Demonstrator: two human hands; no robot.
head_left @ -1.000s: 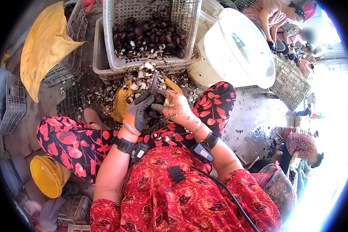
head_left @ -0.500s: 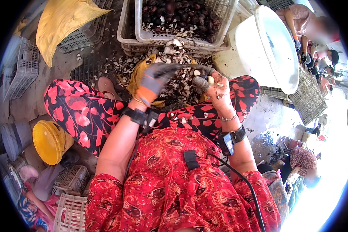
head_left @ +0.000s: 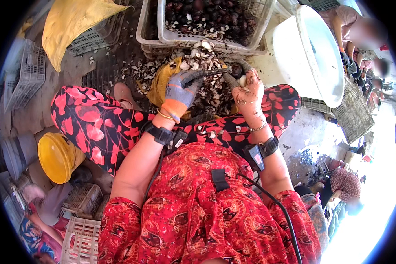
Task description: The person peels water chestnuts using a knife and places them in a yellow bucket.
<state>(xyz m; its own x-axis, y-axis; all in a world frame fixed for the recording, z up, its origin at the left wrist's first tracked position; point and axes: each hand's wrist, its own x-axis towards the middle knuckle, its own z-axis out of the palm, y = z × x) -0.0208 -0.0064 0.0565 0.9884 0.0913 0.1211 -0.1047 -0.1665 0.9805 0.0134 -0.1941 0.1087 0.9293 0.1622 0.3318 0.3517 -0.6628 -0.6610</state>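
While pale peelings [head_left: 209, 81] litter the near side of a perforated plastic crate [head_left: 189, 41], a person's gloved left hand [head_left: 180, 91], also on that near side, curls around a slim dark tool [head_left: 220, 71]. Just to its right, nearer than the crate, the right hand [head_left: 249, 93] pinches a dark round corm [head_left: 237, 69] and a pale corm [head_left: 242, 81], as a white tub [head_left: 288, 57] stands right of the crate.
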